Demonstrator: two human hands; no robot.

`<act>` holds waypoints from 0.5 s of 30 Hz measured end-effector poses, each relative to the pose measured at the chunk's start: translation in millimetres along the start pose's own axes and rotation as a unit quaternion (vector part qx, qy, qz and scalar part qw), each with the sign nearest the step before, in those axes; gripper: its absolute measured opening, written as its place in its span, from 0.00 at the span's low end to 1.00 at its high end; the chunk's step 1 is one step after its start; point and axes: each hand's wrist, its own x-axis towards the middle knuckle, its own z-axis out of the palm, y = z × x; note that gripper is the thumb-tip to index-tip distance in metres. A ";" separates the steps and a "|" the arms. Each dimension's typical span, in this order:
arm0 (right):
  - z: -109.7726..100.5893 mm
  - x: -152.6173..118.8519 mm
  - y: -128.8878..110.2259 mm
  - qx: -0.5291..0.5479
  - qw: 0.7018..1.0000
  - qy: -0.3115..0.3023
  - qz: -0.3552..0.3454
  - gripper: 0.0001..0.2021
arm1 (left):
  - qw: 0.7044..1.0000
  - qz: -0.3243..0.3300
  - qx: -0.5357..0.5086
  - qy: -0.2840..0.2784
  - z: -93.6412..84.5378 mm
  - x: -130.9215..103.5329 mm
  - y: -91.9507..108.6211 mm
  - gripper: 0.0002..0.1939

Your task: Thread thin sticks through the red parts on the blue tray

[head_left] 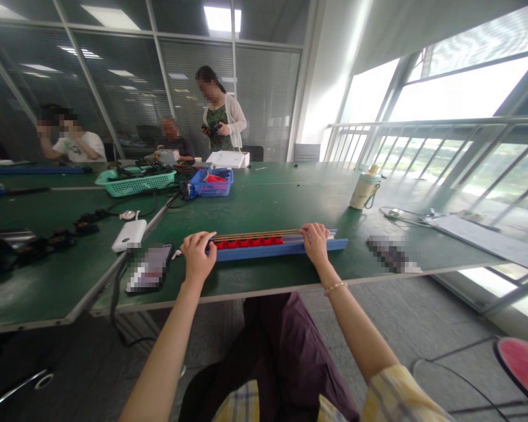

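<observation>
A long blue channel (264, 252) lies crosswise near the table's front edge. Several red blocks (250, 242) sit in a row along its left and middle part. Thin yellow-orange strands (259, 234) run lengthwise along its far side. My left hand (199, 249) is closed around the channel's left end, where the strands also end; what lies under the fingers is partly hidden. Toward the right end, my right hand (315, 239) is closed with bent fingers on the strands, just above the channel. A pale inner strip (294, 239) shows beside the red blocks.
Left of the channel lie a phone (152, 268) and a white power bank (129, 234). Farther back stand a green basket (136, 184) and a blue basket (213, 186). A bottle (364, 189) and a dark pixelated object (389, 253) are at right. Several people are across the table.
</observation>
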 end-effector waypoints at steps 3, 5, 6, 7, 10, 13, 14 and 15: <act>-0.3 0.1 -0.4 0.002 1.000 -0.007 0.005 0.11 | 1.000 0.003 0.002 -0.005 -1.2 0.0 1.0 0.15; -0.1 0.0 -0.4 0.006 1.000 -0.010 0.007 0.11 | 1.000 0.003 0.003 -0.007 -1.6 0.1 1.6 0.15; 0.2 0.0 -0.4 0.008 1.000 -0.011 0.007 0.11 | 1.000 0.003 0.003 -0.008 -1.7 0.1 1.8 0.15; 0.5 -0.1 -0.3 0.010 1.000 -0.010 0.007 0.11 | 1.000 0.003 0.003 -0.008 -1.6 0.1 2.0 0.15; 1.9 -0.5 -0.2 0.011 1.000 0.001 0.008 0.11 | 1.000 0.003 0.002 -0.009 -1.3 0.3 2.3 0.15; 2.8 -0.6 0.1 0.007 1.000 0.006 0.013 0.13 | 1.000 0.005 0.002 -0.006 -1.3 0.3 2.5 0.15; 3.0 -0.6 0.2 0.005 1.000 0.002 0.014 0.13 | 1.000 0.006 0.002 -0.005 -1.3 0.3 2.5 0.15; 3.1 -0.6 0.5 0.004 1.000 -0.003 0.014 0.13 | 1.000 0.006 0.002 -0.004 -1.4 0.3 2.6 0.15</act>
